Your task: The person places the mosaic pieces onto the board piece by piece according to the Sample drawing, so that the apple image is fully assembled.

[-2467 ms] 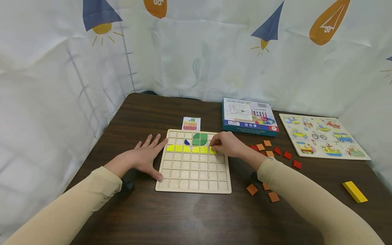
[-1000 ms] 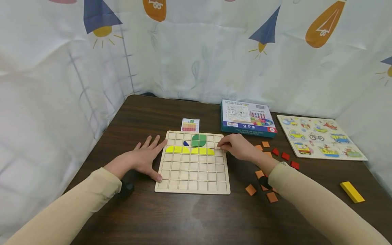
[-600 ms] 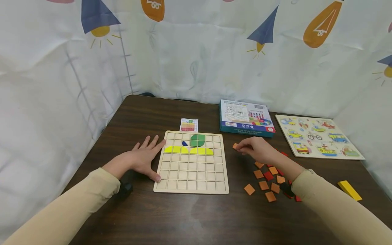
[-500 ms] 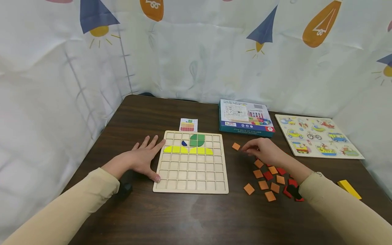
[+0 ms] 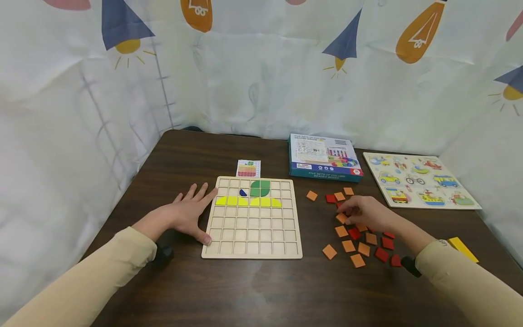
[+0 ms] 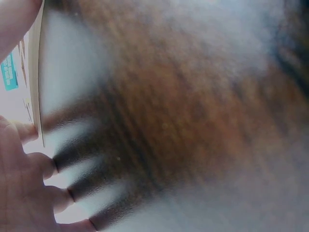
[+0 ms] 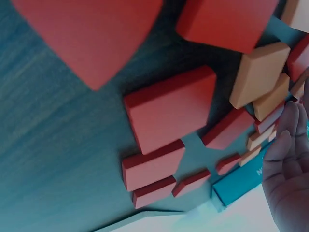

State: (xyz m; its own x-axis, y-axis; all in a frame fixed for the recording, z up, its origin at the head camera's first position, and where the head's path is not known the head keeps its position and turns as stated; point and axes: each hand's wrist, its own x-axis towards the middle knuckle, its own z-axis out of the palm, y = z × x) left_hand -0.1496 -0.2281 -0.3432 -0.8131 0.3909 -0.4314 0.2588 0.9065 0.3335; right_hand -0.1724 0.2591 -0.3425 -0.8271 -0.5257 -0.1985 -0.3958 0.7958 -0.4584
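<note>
On the table lies a wooden grid board (image 5: 253, 222) holding yellow pieces (image 5: 248, 201) in a row, a green leaf shape (image 5: 259, 188) and a small blue piece (image 5: 243, 192). My left hand (image 5: 185, 217) is spread along the board's left edge, its thumb and index finger touching the rim. To the right, my right hand (image 5: 365, 213) hovers over scattered orange and red tiles, fingers loosely bent beside an orange tile (image 5: 341, 218); I see nothing held. Red tiles (image 7: 171, 108) fill the right wrist view, with the fingers (image 7: 277, 154) at its right side.
A small pattern card (image 5: 248, 168) lies behind the board. Farther back stands a flat blue box (image 5: 324, 156). A picture puzzle board (image 5: 421, 181) lies at the back right, with a yellow block (image 5: 463, 249) in front. One orange tile (image 5: 312, 195) sits apart, near the board.
My right hand has left the yellow piece at the row's right end, passed the lone orange tile and moved right over the scattered tiles. The left hand has stayed in place.
</note>
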